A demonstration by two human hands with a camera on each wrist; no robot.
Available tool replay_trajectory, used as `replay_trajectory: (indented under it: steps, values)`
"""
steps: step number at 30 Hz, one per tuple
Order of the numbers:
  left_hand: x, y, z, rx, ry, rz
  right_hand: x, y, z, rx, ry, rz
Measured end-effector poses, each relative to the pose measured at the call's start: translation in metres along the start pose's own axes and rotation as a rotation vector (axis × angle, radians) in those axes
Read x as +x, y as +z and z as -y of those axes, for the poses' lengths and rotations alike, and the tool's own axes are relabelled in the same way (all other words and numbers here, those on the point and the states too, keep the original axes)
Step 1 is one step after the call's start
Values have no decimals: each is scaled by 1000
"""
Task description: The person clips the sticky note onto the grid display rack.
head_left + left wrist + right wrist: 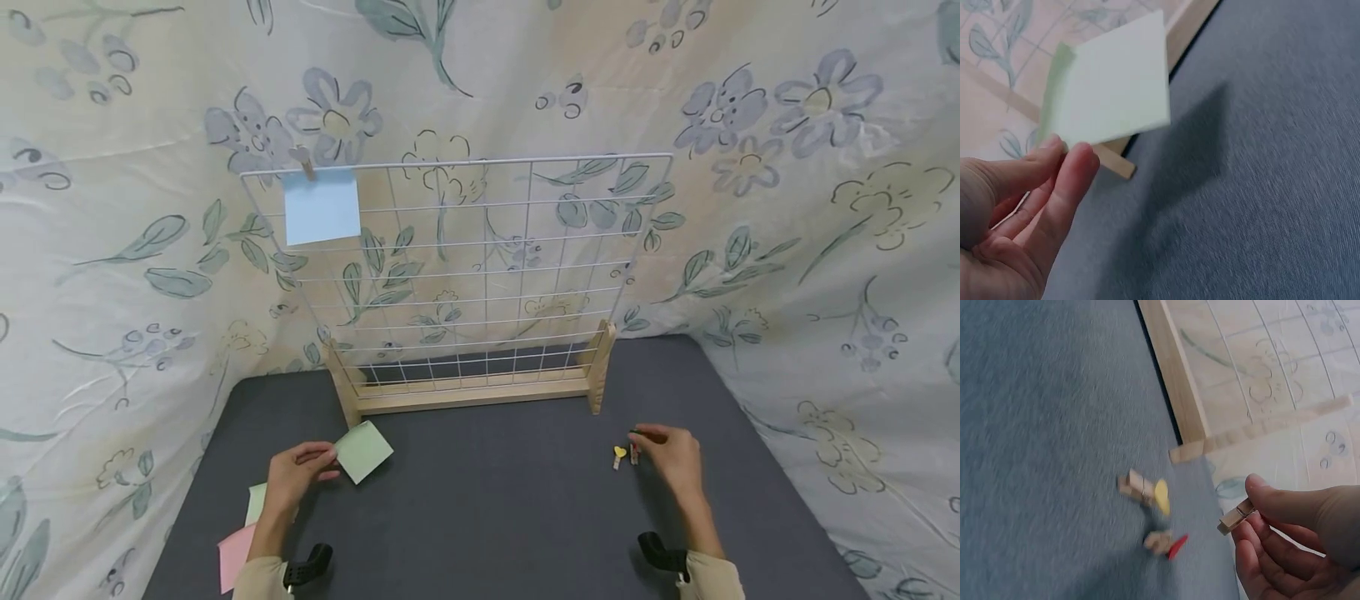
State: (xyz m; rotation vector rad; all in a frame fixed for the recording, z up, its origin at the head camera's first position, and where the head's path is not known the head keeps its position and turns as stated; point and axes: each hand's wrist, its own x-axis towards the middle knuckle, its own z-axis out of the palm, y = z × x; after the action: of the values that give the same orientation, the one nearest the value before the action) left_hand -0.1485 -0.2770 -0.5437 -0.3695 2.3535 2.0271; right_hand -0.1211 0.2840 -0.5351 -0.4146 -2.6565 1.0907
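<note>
My left hand [296, 475] pinches a pale green sticky note [1113, 81] by one corner, above the table near the rack's left foot. A small wooden clothespin [1236, 517] is held between the thumb and fingers of my right hand [671, 457], off the table on the right side. Below that hand lie two more clothespins, one with a yellow heart [1161, 497] and one with a red decoration [1177, 546]. On the white wire grid rack [487, 271], a blue note [322, 207] hangs at the top left under a clothespin [303, 162].
The rack stands in a wooden base [472, 393] at the back of the dark grey table [480, 500]. Another green note [256, 502] and a pink note [236, 557] lie at the left edge, partly behind my left forearm. Floral cloth [825, 250] surrounds the table.
</note>
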Motion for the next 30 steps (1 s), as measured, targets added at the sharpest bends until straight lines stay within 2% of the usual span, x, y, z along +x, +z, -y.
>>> replay_trajectory:
  steps: [10,19,30]
  values:
    - [6,10,-15,-81,-27,12,6,22,29,63,-78,74]
    - [9,21,-37,-104,11,44,6,40,58,108,-143,113]
    - [12,38,-67,36,114,-6,17,49,97,135,-214,112]
